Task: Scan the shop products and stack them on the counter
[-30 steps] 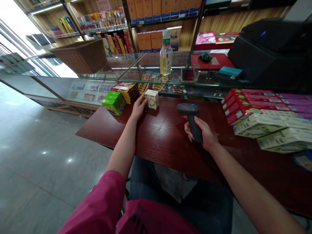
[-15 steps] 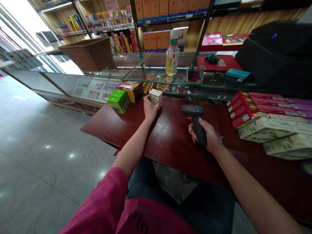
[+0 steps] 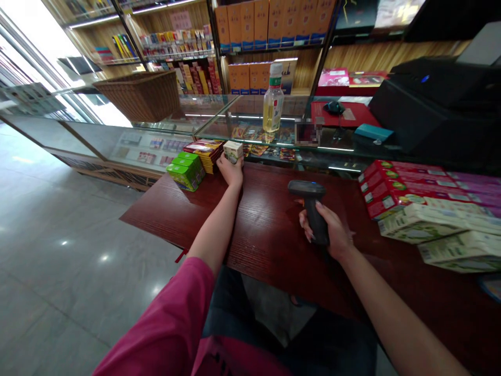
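My left hand is stretched to the far edge of the dark wooden desk and grips a small white and green box, next to a stack of red and yellow packs. Green packs lie left of that stack. My right hand is wrapped around the handle of a black barcode scanner, held upright over the middle of the desk with its head pointing away from me.
Long red cartons and white-green cartons are piled at the right. A glass counter behind the desk carries a bottle, a black register and a wicker basket. Shelves of goods line the back wall.
My left hand closed around the white and green box and carried it left and farther away, beside the red and yellow stack. The scanner hand has hardly moved.
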A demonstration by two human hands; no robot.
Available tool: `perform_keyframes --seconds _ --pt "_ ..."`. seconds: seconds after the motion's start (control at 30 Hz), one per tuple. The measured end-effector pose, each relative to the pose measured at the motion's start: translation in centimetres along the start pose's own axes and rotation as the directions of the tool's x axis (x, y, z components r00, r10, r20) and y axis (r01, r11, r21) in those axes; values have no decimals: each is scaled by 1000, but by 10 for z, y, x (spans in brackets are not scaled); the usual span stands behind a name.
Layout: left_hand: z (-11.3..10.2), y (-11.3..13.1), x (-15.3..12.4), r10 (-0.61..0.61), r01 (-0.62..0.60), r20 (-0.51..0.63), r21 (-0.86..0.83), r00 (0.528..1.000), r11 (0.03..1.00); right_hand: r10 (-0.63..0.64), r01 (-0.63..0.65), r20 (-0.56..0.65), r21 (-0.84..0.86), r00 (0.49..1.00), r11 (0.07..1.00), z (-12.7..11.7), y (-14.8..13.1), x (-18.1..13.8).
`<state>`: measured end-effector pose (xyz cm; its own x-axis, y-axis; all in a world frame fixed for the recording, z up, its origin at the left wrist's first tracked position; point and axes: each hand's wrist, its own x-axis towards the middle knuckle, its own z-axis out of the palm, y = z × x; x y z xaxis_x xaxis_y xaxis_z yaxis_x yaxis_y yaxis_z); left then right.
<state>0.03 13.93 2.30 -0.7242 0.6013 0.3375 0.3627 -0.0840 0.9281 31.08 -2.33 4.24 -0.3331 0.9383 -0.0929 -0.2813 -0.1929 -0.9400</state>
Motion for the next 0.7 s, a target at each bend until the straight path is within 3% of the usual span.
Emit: perform_keyframes --seconds 0.43,0.57,0.7 --pt "30 27 -4 -227 239 -195 35 954 971 8 -8 -8 47 1000 999 0 0 6" --pt "28 31 -11 -208 231 -183 113 961 966 -35 35 -8 99 999 994 -6 1 7" --pt "17 33 -37 -122 134 -107 111 987 985 -128 130 -25 145 992 981 -11 -1 5"
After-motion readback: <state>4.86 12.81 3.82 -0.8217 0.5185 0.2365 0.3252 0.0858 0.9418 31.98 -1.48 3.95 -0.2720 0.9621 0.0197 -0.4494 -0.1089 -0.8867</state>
